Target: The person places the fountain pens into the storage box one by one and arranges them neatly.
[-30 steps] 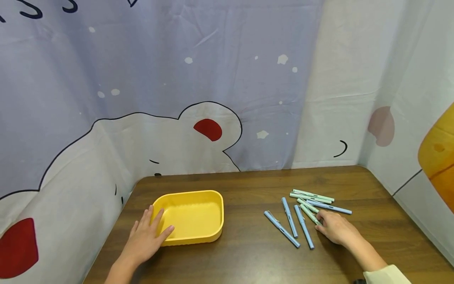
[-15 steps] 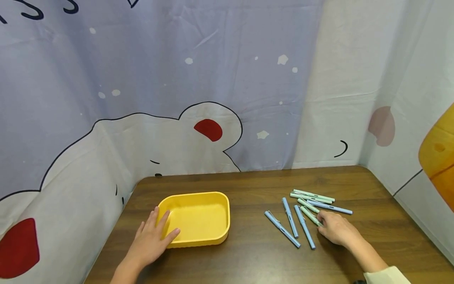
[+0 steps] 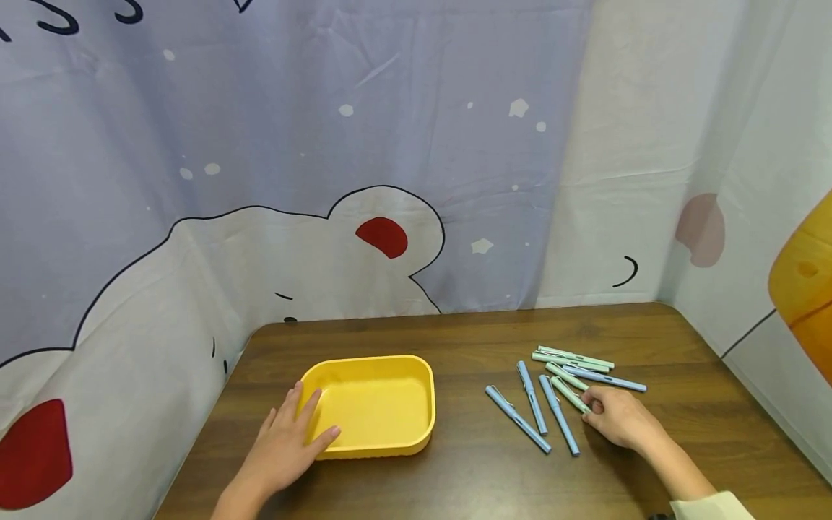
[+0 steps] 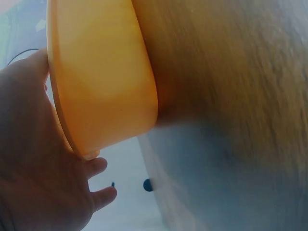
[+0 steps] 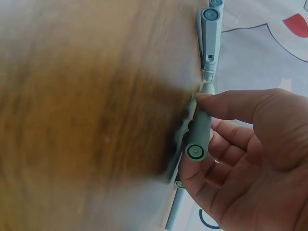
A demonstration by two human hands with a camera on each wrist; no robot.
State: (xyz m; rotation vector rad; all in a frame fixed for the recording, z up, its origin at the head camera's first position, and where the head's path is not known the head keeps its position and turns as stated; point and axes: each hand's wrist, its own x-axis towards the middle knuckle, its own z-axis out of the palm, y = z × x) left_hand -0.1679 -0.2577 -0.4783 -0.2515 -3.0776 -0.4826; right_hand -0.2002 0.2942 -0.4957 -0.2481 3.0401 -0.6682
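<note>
My left hand [image 3: 286, 440] lies with spread, fairly straight fingers against the left end of a yellow plastic tray [image 3: 432, 404], touching its rim. The tray's outer wall [image 4: 106, 72] fills the upper middle of the left wrist view. On the right, my right hand [image 3: 620, 417] pinches the near end of a light green pen [image 3: 568, 393] between thumb and fingers. In the right wrist view this pen [image 5: 198, 137] shows its round end toward the camera, still low by the tabletop. A second green pen [image 3: 564, 374] lies just behind it, partly hidden by the fingers.
Several blue pens, including a slanted blue pen [image 3: 518, 419], lie left of my right hand. Behind it, two more green pens [image 3: 575, 359] and a blue pen [image 3: 604, 378] lie close together. A printed curtain [image 3: 390, 144] borders the back of the wooden table [image 3: 455, 484].
My left hand and the yellow tray have slid to the right and slightly nearer. The right hand has stayed at the green pen with hardly any movement.
</note>
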